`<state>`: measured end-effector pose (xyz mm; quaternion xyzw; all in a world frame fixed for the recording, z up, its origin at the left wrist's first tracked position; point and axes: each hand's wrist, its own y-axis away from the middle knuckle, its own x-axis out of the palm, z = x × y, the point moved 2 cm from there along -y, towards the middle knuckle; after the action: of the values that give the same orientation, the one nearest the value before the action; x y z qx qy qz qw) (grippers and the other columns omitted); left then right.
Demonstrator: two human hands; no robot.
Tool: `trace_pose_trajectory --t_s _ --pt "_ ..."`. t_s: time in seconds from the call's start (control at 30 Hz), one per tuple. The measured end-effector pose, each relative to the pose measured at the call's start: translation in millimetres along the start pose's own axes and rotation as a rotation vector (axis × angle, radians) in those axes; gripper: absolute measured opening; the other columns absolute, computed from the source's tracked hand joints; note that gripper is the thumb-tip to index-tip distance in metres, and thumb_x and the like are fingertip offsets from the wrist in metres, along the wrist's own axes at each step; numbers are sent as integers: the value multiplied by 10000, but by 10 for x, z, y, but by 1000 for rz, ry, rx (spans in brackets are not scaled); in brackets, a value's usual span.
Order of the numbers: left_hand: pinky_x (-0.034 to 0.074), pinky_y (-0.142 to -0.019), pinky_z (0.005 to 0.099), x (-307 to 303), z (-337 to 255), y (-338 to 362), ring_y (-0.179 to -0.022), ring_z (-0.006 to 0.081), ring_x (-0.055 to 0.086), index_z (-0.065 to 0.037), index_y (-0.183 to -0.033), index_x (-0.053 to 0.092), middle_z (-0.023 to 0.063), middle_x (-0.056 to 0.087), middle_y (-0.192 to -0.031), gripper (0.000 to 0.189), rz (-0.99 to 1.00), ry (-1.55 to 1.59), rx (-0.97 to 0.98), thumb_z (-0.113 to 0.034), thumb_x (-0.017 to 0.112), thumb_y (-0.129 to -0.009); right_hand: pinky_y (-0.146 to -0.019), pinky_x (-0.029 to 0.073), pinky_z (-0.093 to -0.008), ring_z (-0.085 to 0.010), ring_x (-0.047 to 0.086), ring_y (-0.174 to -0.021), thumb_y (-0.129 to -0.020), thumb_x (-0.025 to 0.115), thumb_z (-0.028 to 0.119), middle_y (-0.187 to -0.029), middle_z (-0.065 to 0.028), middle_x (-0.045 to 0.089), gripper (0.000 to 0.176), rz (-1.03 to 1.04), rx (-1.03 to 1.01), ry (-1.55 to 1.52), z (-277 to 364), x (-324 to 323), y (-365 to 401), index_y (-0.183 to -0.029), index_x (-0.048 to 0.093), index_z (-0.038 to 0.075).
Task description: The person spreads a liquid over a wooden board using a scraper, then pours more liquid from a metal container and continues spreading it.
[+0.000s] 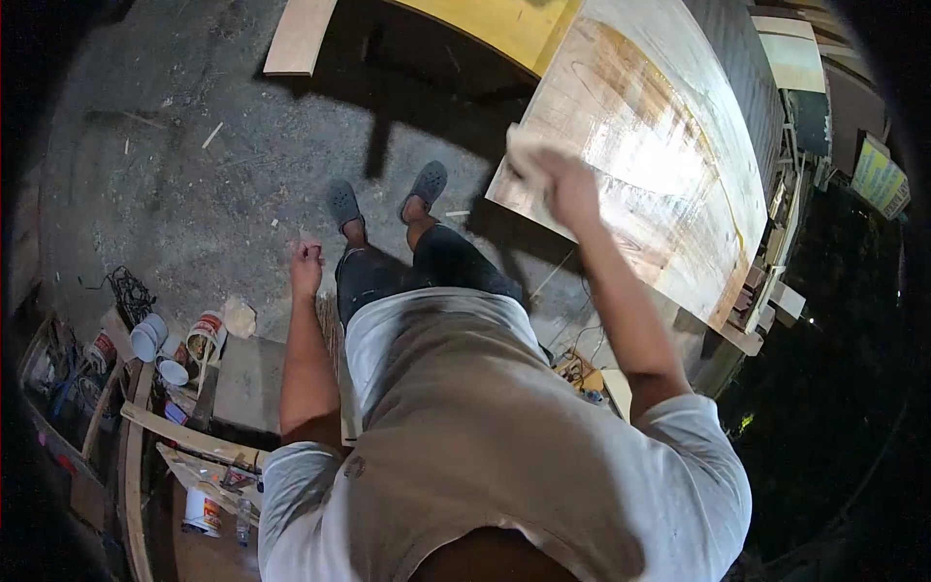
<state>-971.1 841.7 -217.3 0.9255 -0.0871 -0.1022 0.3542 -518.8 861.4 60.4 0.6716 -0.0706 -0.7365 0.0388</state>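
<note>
In the head view, the right hand point(565, 184) grips a pale pad point(529, 157), which looks soft, like a folded cloth (both are blurred, so its exact material is hard to make out). The pad is over the near left edge of a large wooden panel point(630, 126); whether it touches the surface cannot be told. The panel has brown, streaky patches and a bright, wet-looking glare towards its middle.

The left hand point(306, 264) hangs well apart from the panel, above the grey floor point(184, 184). Its fingers are partly curled; whether it is closed on anything cannot be told.

A yellow board point(504, 27) lies beside the panel's upper left edge, and a pale plank point(299, 37) is further left. The person stands in dark clogs point(425, 181), left of the panel. At the left of the view, white buckets point(149, 337) stand near a tangle of dark cable point(130, 291). Another bucket point(202, 511), with a red and yellow label, is lower down, beside a clear bottle point(242, 522).
</note>
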Motion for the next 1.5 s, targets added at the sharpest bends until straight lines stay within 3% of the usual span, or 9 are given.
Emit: trace_pose_trajectory --t_s 0.17,0.33,0.6,0.83,0.93,1.03,1.13,1.33,1.5 --pt "457 -586 269 298 331 -83 -653 125 538 -69 -942 609 28 567 -788 184 97 -18 -29 -226 521 -902 -900 456 -408 -339 584 -1017 -702 479 -54 -1103 -148 626 493 442 23 -271 400 -407 372 -1136 625 127" --pt "464 -593 272 416 -114 -32 -651 127 550 -65 -945 619 37 560 -755 189 38 52 -47 -216 526 -882 -832 486 -389 -348 596 -993 -732 470 -49 -1079 -170 629 441 -108 204 -197 -166 -503 -246 -1100 642 120" --pt "479 -657 312 339 406 -179 -739 168 592 -65 -942 631 75 633 -846 225 -3 -96 -3 -253 526 -877 -819 483 -396 -309 613 -962 -643 515 -46 -1060 -119 649 496 565 130 -372 640 -471 450 -1065 663 169" --pt "458 -572 278 345 199 101 -606 122 555 -52 -932 610 38 575 -719 144 -63 121 -12 -153 521 -880 -714 470 -422 -276 651 -762 -791 545 178 -782 -92 666 178 489 -290 594 668 -658 -1254 -881 699 174" --pt "455 -566 278 267 319 197 -605 118 552 -41 -922 607 41 578 -729 148 -110 159 19 -149 517 -878 -749 510 -398 -290 658 -868 -814 548 222 -883 -119 681 195 814 -268 762 872 -322 -1424 -882 697 116" --pt "454 -565 280 138 479 339 -605 128 557 -37 -917 602 48 581 -735 153 -147 200 -139 -159 521 -874 -791 510 -411 -342 639 -901 -806 550 211 -943 -165 667 225 962 -628 589 1274 -312 -1052 -931 693 92" --pt "459 -570 288 -12 700 446 -606 146 567 -33 -914 602 58 590 -744 176 -156 74 -181 -186 526 -871 -814 482 -429 -334 625 -907 -735 534 93 -930 -188 661 273 1001 -535 37 1099 -513 -1139 -966 670 40" --pt "466 -563 299 -223 865 463 -620 161 587 -36 -921 610 66 598 -752 214 -129 53 -242 -228 535 -865 -764 498 -431 -361 636 -832 -725 420 -9 -938 -186 648 472 230 85 95 -39 -768 -1101 -1106 650 150" --pt "474 -583 289 -404 310 248 -623 165 593 -43 -928 616 68 602 -794 199 -48 -37 -231 -213 528 -875 -826 463 -435 -346 578 -952 -730 530 -4 -1091 -113 626 371 192 194 95 443 161 447 -1051 645 141"
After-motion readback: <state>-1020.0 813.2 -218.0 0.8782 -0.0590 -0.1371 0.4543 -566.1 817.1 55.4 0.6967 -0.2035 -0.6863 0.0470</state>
